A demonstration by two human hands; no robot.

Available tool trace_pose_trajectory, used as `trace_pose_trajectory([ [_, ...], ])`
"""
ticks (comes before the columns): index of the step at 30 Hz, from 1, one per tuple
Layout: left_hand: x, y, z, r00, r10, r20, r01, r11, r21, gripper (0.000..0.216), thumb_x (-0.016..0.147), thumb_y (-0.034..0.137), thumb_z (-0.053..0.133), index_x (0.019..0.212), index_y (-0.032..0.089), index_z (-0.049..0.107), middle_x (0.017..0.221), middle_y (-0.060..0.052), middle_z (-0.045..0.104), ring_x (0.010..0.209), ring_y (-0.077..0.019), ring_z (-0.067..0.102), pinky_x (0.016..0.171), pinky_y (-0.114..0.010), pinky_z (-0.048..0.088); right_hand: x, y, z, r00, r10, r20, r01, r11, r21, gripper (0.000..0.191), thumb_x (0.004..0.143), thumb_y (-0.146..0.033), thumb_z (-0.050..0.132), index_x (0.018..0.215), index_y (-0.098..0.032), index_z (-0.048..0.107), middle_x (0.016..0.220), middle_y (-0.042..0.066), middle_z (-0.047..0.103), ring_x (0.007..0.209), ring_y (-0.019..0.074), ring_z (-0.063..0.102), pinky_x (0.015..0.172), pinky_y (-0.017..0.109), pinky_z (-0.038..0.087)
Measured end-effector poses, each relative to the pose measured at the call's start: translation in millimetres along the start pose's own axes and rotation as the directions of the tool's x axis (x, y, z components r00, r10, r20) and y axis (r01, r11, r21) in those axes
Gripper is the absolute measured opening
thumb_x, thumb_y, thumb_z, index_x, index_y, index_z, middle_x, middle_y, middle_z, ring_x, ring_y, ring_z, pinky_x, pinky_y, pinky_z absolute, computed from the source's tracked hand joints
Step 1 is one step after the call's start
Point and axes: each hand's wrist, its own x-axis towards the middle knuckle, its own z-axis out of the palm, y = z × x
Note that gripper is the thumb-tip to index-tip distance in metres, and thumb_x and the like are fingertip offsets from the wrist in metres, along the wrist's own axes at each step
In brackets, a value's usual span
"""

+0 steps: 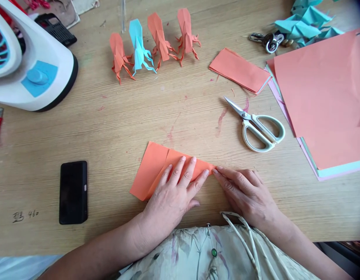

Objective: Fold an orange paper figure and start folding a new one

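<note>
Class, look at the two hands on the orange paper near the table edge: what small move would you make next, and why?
Probably slide the right hand fingertips leftward along the fold to crease it. The left hand lies flat on the orange paper, pinning it, while the right fingertips sit at its right corner, and the folded flap looks only loosely laid down. The scissors lie apart, untouched.

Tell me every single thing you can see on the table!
folded paper: 1, orange, near edge, under both hands
paper figures: 4, three orange and one blue, far middle
scissors: 1, white handles, right of centre
folded strip: 1, orange, beyond scissors
paper sheets: stack, orange on top, right
blue folds: several, far right corner
keys: bunch, metal, far right
phone: 1, black, left
fan: 1, white and blue, far left
left hand: flat on paper
right hand: fingertip at paper's corner
</note>
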Motion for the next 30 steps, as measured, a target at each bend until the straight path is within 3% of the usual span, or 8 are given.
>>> trace_pose_trajectory([
  [7,-2.6,0.0,2.0,1.000,-0.015,0.026,0.016,1.000,-0.013,0.096,0.082,0.059,0.067,0.159,0.034,0.016,0.164,-0.012,0.026,0.148,-0.0392,0.029,0.111,-0.055,0.042,1.6,-1.9,-0.9,1.000,0.015,0.023,-0.014,0.999,-0.028,0.057,0.096,-0.010,0.053,0.151,-0.016,0.039,0.130,0.014,0.064,0.095,0.0248,0.057,0.076,0.041,0.047],
  [18,-3.3,2.5,3.5,1.000,-0.027,0.009,0.027,1.000,0.006,0.095,0.081,0.062,0.066,0.158,0.030,0.021,0.163,-0.013,0.028,0.146,-0.0431,0.031,0.109,-0.058,0.042,3.9,-4.7,1.0,1.000,-0.003,-0.017,0.001,0.994,-0.110,0.045,0.094,-0.010,0.059,0.139,-0.010,0.052,0.126,0.013,0.067,0.089,0.0237,0.055,0.072,0.040,0.043],
  [24,-3.0,7.6,0.9,0.999,-0.051,0.011,0.051,0.999,0.005,0.104,0.075,0.069,0.066,0.158,0.032,0.018,0.163,-0.016,0.027,0.145,-0.0461,0.031,0.109,-0.061,0.040,1.6,-5.6,2.9,1.000,0.000,-0.017,-0.002,0.989,-0.147,0.047,0.096,-0.014,0.058,0.142,-0.014,0.050,0.130,0.012,0.065,0.092,0.0244,0.055,0.074,0.041,0.043],
  [30,-2.0,13.0,3.5,0.996,-0.076,-0.046,0.075,0.997,-0.008,0.103,0.074,0.071,0.066,0.158,0.027,0.024,0.161,-0.018,0.030,0.144,-0.0459,0.032,0.112,-0.060,0.037,-0.2,-5.9,5.6,1.000,0.000,-0.008,-0.001,0.987,-0.161,0.046,0.095,-0.014,0.056,0.141,-0.015,0.052,0.131,0.012,0.064,0.092,0.0261,0.054,0.075,0.042,0.043],
])
